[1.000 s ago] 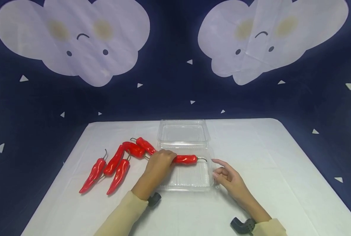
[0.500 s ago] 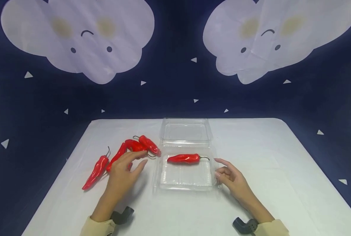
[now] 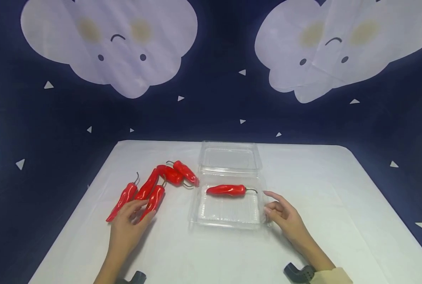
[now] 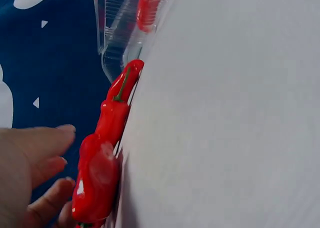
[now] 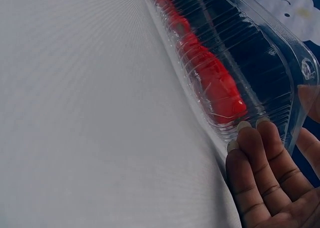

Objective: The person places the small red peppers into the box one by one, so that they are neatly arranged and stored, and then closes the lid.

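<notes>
the near red pepper lies right in the opening between your left thumb and forefinger, its lower end partly behind your fingers and its stem pointing away from them. your left hand has its fingers spread in a loose arch, released, just beside the pepper; you can't tell from either view whether a fingertip brushes it. the outer red pepper lies to the left of those fingers, and the middle red pepper just past their tips. farther out, beyond your fingers and to their right, are the curved red pepper and the far red pepper, whose tip comes up to the container's edge.

the clear container sits between your two hands, its hinged lid tipped back on the side away from you. one pepper in the base lies crosswise in the far half, its stem toward your right fingers. your right hand is at the container's right end, fingers against the wall; whether they pinch the rim you can't tell.

under it all is the white-covered bench; beyond your fingers rises a dark blue backdrop with pale clouds.
</notes>
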The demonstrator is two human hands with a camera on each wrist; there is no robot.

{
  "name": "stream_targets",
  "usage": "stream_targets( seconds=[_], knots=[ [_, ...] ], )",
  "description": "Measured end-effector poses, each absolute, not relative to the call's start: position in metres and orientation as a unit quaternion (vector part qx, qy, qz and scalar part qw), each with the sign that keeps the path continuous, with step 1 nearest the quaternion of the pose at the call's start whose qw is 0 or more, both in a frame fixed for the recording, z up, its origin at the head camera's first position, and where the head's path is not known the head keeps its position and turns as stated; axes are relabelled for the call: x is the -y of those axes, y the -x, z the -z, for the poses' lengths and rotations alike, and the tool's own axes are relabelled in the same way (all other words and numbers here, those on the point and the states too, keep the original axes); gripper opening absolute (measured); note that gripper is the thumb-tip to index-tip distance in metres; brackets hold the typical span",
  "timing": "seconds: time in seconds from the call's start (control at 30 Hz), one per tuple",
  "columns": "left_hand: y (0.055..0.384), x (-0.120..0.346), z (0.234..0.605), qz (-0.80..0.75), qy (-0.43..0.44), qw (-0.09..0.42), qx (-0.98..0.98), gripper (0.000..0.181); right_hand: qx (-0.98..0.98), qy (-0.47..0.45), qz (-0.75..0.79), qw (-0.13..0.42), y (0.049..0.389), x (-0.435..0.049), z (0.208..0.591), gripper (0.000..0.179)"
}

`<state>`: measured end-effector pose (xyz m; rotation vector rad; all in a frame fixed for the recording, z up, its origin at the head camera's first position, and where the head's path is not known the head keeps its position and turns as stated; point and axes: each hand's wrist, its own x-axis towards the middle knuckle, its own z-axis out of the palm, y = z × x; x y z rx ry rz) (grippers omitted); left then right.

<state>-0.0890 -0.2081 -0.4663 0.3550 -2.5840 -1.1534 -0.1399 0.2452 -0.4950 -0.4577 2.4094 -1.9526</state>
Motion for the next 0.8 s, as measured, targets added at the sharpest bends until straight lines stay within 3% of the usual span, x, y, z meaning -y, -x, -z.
stream_targets(
  seconds=[0.27, 0.8],
  knots=[
    [0.0909, 0.2094, 0.4707, 0.387, -0.124, 0.088, 0.909, 0.058, -0.764, 0.151, 0.627, 0.004, 0.1396, -0.2451, 0.4944, 0.053],
    [0.0910, 0.2139, 0.4759, 0.405, -0.158, 0.167, 0.885, 0.045, -0.763, 0.155, 0.628, 0.003, 0.1392, -0.2458, 0.4939, 0.052]
  ],
)
